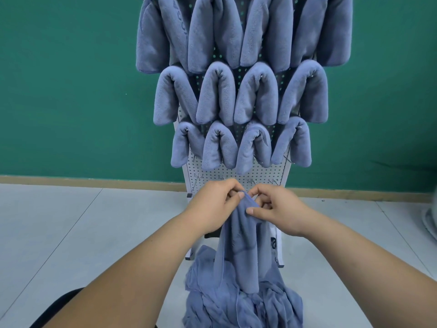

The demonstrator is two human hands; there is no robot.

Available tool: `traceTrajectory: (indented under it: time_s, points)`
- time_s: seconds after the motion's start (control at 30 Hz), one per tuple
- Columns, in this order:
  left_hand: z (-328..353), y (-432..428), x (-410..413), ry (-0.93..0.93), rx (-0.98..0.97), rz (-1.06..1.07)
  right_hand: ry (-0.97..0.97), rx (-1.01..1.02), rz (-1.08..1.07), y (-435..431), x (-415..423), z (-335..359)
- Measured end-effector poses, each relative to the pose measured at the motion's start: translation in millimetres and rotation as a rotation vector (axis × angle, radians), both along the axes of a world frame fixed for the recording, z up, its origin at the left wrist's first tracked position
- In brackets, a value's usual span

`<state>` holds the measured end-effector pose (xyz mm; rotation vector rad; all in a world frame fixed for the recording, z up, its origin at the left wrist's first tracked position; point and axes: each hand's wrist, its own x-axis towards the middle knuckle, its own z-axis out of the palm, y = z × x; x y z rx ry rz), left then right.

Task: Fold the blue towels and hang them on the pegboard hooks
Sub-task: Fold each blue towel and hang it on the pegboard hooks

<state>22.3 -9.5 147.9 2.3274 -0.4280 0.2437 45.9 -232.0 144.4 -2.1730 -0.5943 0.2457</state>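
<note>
One towel pinched by left hand, right hand, pegboard mostly hidden

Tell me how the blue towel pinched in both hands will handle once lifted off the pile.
Probably floppy: the towel hangs limp in loose folds from where the left hand and right hand pinch its top edge. Likely light, since fingertip pinches alone carry it. It may drag on the pile below, which its lower end touches.

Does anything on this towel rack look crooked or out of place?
Mostly tidy. In the lowest filled row, the third towel from the left looks twisted and creased, unlike its neighbours. Unfolded towels lie heaped on the floor by the pegboard.
</note>
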Motion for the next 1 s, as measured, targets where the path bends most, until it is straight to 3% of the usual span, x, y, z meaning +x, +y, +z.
traceTrajectory:
  time_s: [0.17, 0.4, 0.6, 0.87, 1.0]
  points:
    - [14.5, 28.1, 8.7, -0.123, -0.112, 0.217, -0.078, -0.263, -0.075, -26.4, 9.9, -3.1]
    - [5.8, 91.6, 19.3, -0.153, -0.004, 0.439, -0.330, -0.607, -0.241, -76.9, 26.0, -5.7]
    - [-3.2, 108.8, 16.8, -0.109, 0.082, 0.464, -0.385, -0.546, -0.275, -98.6, 26.0, 2.2]
    - [-0.6, 97.1, 14.0, -0.086, 0.005, 0.405, -0.455, -0.638, -0.595, -97.2, 21.5, 7.5]
    - [-4.4, 98.2, 12.4, -0.127, 0.173, 0.316, -0.539, -0.540, -0.706, -94.9, 17.1, 17.2]
